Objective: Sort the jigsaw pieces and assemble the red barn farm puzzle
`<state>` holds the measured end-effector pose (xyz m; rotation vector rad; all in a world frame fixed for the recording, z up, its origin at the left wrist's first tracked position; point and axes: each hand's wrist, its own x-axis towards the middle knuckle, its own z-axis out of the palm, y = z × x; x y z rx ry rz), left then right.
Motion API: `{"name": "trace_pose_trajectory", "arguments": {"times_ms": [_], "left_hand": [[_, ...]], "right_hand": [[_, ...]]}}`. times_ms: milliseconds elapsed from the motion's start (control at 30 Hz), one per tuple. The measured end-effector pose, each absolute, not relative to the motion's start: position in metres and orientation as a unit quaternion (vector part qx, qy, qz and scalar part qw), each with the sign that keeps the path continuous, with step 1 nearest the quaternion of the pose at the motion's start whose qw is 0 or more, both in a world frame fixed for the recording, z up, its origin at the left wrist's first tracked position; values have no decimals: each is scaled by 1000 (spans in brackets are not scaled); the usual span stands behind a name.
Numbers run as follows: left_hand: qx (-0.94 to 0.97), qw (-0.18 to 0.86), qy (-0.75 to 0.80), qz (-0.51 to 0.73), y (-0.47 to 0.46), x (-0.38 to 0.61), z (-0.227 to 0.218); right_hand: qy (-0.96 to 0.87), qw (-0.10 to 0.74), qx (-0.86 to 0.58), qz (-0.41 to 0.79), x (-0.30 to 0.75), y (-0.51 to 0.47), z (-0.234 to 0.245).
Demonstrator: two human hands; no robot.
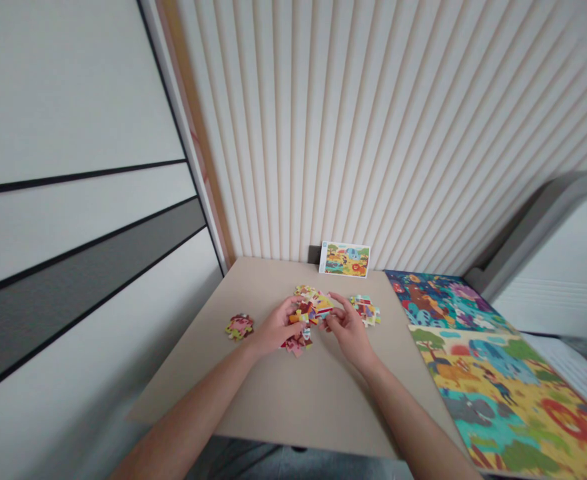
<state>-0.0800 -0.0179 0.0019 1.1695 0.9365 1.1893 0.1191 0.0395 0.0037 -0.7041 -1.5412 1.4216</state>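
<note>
My left hand (276,325) and my right hand (346,327) meet over a heap of colourful puzzle pieces (309,300) in the middle of the beige table (273,393). The left fingers are curled round a small orange and red puzzle piece (299,317). My right hand's fingers pinch the edge of a yellow and red piece (323,308) beside it. More loose pieces (297,344) lie under and just in front of the left hand.
A small clump of pieces (239,326) lies to the left, another clump (366,309) to the right. A picture card (344,259) leans against the ribbed wall. Two finished colourful puzzle boards (503,380) lie along the right side. A grey-striped wall stands to the left.
</note>
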Motion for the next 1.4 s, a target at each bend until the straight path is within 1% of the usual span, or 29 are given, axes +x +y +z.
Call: {"name": "trace_pose_trajectory", "arguments": {"times_ms": [333, 733, 1033, 1267, 1400], "left_hand": [[509, 597, 428, 449, -21, -83, -1], [508, 577, 420, 483, -20, -80, 1], [512, 590, 418, 464, -22, -82, -7], [549, 557, 423, 458, -21, -81, -5], [548, 556, 428, 455, -22, -81, -3]], "right_hand": [[-627, 417, -274, 598, 119, 36, 11], [-636, 400, -276, 600, 118, 34, 10], [-635, 402, -261, 606, 117, 38, 1], [-643, 403, -268, 594, 117, 37, 3], [-648, 405, -266, 587, 117, 37, 3]]}}
